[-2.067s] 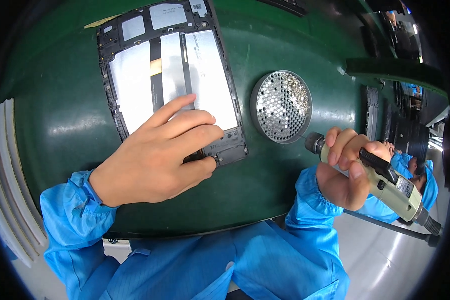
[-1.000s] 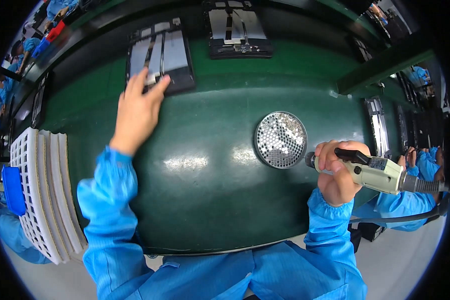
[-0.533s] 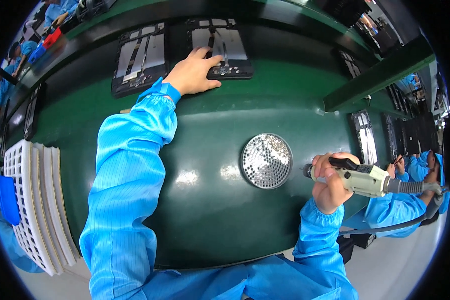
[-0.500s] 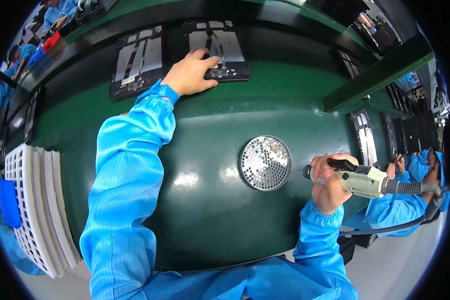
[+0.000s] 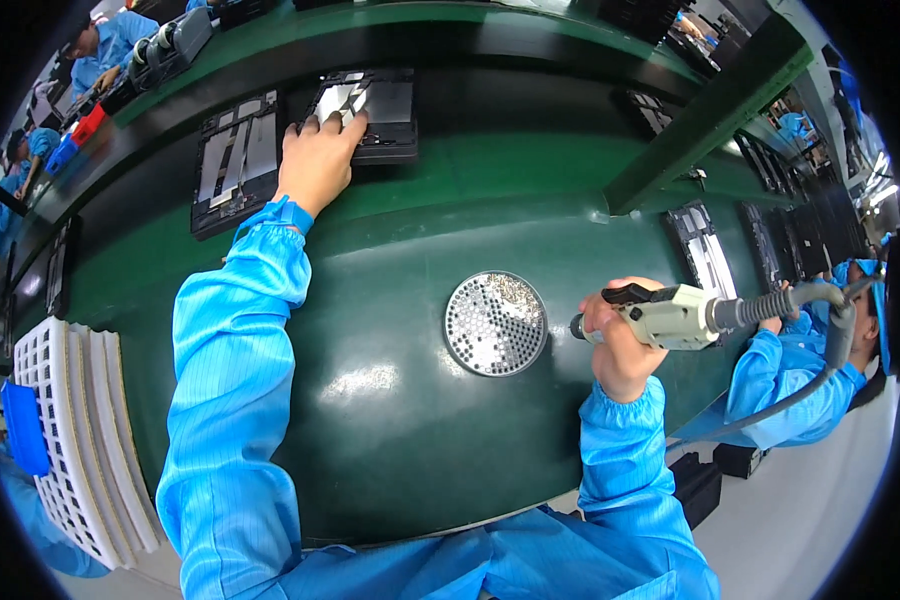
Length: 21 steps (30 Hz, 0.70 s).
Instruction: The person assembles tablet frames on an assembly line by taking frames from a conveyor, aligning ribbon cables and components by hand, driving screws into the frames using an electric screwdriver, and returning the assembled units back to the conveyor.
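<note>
My left hand is closed on the left edge of an opened tablet at the far side of the bench, thumb over its top; the other fingertips are partly hidden. Just left of it lies a second opened tablet, with silvery panels and ribbon cables showing in its black frame. My right hand is wrapped round a pale electric screwdriver, its tip pointing left. Between my hands, closer to the right, a round metal dish of small screws sits on the green bench.
White slotted trays stand stacked at the left, with a blue bin beside them. A slanting green post rises at the far right. More opened tablets lie on the right, near a co-worker in blue. A thick grey cable trails from the screwdriver.
My left hand has shifted left, and the tablet under it has moved closer to the second one. My right hand has raised the screwdriver slightly away from me. The whole view has shifted.
</note>
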{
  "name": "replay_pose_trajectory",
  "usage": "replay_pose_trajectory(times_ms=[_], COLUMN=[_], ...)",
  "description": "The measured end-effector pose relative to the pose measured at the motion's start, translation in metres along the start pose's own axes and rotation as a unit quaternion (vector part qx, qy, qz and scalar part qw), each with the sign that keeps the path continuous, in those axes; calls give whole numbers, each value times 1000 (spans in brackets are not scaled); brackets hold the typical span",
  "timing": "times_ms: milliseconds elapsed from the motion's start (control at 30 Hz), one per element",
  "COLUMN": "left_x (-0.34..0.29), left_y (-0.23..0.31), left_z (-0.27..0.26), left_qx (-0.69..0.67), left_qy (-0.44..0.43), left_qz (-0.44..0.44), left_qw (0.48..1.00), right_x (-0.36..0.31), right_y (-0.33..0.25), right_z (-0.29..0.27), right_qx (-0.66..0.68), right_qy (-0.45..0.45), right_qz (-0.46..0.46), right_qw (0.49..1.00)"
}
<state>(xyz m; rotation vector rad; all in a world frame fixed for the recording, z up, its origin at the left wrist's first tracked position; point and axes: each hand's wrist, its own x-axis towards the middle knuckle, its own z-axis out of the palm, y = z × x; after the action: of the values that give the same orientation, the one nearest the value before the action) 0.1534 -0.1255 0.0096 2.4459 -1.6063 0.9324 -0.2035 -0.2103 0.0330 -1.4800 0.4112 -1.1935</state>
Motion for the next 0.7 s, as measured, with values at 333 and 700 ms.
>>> replay_pose_trajectory(times_ms=[333,700], left_x=[-141,-218], left_y=[61,122], left_z=[-190,-205], left_qx=[10,-163], left_qy=[18,-167], left_qz=[-4,-47], left_qw=[1000,971], right_x=[-9,-5], right_y=[-13,-5], right_z=[-6,-2], right_qx=[39,21], right_qy=[14,-24], right_qz=[-5,-6], right_qw=[999,999])
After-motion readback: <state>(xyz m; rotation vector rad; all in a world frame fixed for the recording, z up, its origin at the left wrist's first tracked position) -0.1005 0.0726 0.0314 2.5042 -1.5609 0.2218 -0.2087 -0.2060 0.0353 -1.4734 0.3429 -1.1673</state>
